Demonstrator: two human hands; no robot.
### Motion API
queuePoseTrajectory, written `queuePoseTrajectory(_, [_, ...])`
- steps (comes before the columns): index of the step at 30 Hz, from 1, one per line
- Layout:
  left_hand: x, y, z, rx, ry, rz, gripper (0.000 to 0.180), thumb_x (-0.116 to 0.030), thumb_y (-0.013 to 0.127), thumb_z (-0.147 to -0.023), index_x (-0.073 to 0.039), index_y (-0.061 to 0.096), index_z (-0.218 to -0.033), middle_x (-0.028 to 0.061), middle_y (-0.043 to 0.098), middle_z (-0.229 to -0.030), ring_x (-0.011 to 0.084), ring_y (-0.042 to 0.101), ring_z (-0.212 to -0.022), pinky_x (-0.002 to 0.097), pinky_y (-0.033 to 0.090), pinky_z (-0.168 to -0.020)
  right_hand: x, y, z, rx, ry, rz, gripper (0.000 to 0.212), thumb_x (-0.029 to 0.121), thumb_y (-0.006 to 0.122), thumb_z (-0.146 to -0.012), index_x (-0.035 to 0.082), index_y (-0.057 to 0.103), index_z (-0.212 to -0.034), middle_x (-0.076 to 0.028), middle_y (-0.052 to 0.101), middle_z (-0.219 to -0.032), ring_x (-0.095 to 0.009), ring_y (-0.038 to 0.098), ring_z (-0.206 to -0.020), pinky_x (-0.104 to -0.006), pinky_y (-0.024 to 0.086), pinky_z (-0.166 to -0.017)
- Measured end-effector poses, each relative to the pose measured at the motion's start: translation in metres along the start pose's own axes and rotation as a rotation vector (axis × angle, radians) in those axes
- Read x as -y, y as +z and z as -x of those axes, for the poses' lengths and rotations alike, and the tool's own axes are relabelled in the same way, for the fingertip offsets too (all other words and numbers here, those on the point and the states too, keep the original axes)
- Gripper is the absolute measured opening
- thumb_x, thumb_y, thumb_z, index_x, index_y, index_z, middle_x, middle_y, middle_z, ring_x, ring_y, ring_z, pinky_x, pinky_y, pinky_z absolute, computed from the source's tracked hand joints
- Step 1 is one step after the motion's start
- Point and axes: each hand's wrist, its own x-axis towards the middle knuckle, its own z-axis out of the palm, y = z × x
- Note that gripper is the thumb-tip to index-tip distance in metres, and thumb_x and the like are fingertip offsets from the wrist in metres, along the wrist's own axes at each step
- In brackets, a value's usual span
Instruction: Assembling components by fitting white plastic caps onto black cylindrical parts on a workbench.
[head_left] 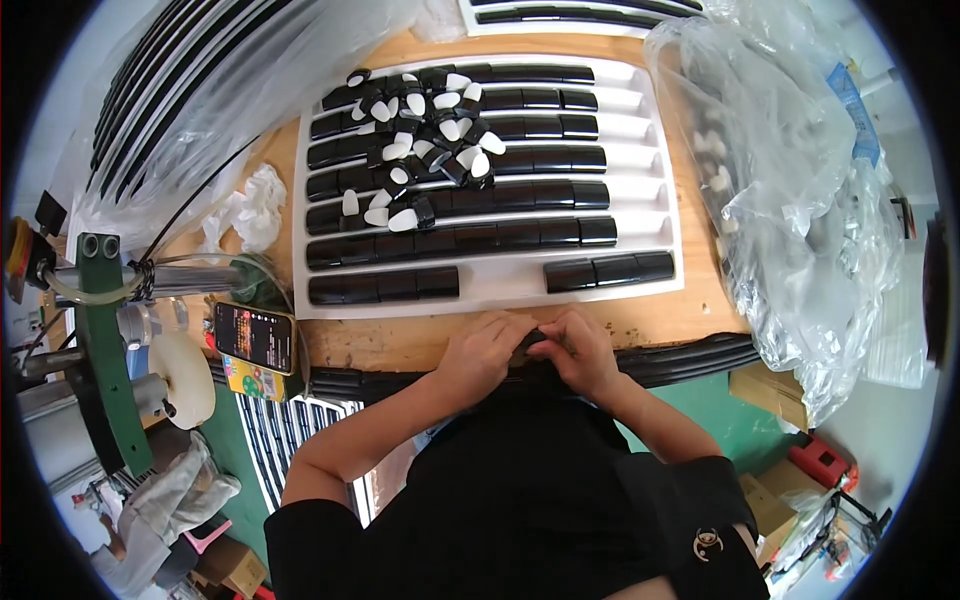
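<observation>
At left, one phone point(255, 337). Next, one white tray point(500, 280), seven rows of black blocks point(580, 232); white-tipped pieces point(433, 157) heaped on top, overlapping, no sure count. Left hand point(490, 350): fingers together, pinching one small dark piece point(534, 339) at near edge of table point(400, 342). Piece lies right of left fingertips, neither hand nearer; long axis hidden, cannot tell. Right hand point(578, 352): thumb and fingers clamped on same piece. Far right, clear plastic bag point(800, 200).
</observation>
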Motion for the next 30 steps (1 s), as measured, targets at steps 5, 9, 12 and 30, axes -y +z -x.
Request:
queuePoseTrajectory(5, [-0.009, -0.006, -0.002, 0.072, -0.123, 0.044, 0.036, -0.004, 0.064, -0.078, -0.004, 0.058, -0.114, 0.012, 0.064, -0.106, 0.0303, 0.061, -0.101, 0.0393, 0.05, -0.084, 0.001, 0.003, -0.005, -0.105, -0.174, 0.109, 0.029, 0.006, 0.078, -0.074, 0.004, 0.058, -0.095, -0.011, 0.064, -0.088, -0.031, 0.064, -0.076, -0.0341, 0.052, -0.064])
queuePoseTrajectory(9, [-0.016, -0.049, -0.005, -0.059, -0.064, -0.067, 0.041, -0.01, 0.071, -0.077, -0.006, 0.059, -0.117, 0.0103, 0.061, -0.108, 0.0309, 0.057, -0.102, 0.04, 0.046, -0.085, 0.016, -0.002, -0.012, -0.121, -0.251, 0.092, 0.029, 0.008, 0.078, -0.075, 0.004, 0.059, -0.096, -0.011, 0.065, -0.092, -0.03, 0.065, -0.081, -0.0355, 0.053, -0.067])
queuePoseTrajectory(12, [0.005, -0.074, -0.002, -0.103, -0.088, -0.184, 0.04, -0.01, 0.075, -0.074, -0.008, 0.064, -0.113, 0.0087, 0.061, -0.106, 0.0297, 0.055, -0.103, 0.0398, 0.044, -0.086, 0.03, -0.003, -0.041, -0.212, -0.32, 0.168, 0.032, 0.006, 0.08, -0.073, 0.003, 0.057, -0.096, -0.012, 0.067, -0.095, -0.03, 0.066, -0.079, -0.0366, 0.053, -0.069])
queuePoseTrajectory(30, [0.033, -0.078, -0.004, -0.143, -0.248, -0.504, 0.041, -0.015, 0.08, -0.066, -0.009, 0.063, -0.102, 0.0064, 0.056, -0.103, 0.0278, 0.053, -0.103, 0.0409, 0.04, -0.085, -0.007, -0.001, -0.098, -0.11, -0.306, 0.301, 0.022, 0.013, 0.073, -0.08, 0.005, 0.067, -0.099, -0.011, 0.061, -0.095, -0.028, 0.061, -0.074, -0.0354, 0.051, -0.063])
